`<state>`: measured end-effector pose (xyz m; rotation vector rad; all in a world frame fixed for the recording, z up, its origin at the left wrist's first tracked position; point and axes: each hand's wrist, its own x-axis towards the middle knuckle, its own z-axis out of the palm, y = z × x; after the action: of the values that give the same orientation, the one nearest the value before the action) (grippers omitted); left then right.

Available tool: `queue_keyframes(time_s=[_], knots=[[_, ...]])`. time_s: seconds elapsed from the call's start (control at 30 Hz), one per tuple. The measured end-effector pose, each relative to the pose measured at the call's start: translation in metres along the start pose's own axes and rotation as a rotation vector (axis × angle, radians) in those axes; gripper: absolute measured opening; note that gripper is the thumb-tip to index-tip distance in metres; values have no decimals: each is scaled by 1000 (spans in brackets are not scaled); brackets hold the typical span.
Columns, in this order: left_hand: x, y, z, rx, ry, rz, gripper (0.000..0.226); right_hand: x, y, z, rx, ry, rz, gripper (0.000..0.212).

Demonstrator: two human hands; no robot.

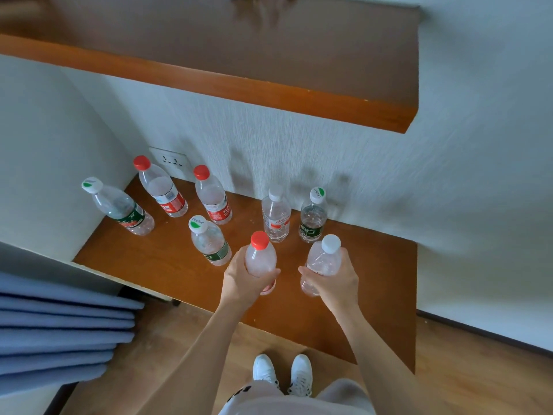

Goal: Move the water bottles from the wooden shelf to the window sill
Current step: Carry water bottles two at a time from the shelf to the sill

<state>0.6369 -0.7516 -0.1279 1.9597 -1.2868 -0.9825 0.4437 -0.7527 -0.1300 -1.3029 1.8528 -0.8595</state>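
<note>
Gripping a red-capped bottle (259, 262) in the left hand (242, 283) and a white-capped one (323, 262) in the right hand (335, 283) over the shelf (179, 265), either arm risked toppling the six bottles crowded just behind.

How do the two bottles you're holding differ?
The left hand holds a red-capped bottle; the right hand holds a white-capped bottle. The red-capped one stands nearly upright, the white-capped one tilts right. Both are clear plastic, capped, gripped around the body.

Wooden shelf (167, 265) w/ six upright water bottles (209, 244).
</note>
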Motion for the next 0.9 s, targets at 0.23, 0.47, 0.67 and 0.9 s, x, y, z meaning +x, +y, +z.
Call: queue_keyframes(time_s=[0.23,0.47,0.67,0.9], knots=[[-14,36,-18,-163,-2,122,76,-7,-40,-26,147,53,-74,78],[-36,84,-51,-388,48,276,67,-12,-87,-46,261,76,-181,76],[-50,84,-86,-413,157,296,77,-24,-126,-34,338,-18,-292,74],[-93,52,-131,-462,427,205,58,-50,-161,10,366,-311,-434,68]])
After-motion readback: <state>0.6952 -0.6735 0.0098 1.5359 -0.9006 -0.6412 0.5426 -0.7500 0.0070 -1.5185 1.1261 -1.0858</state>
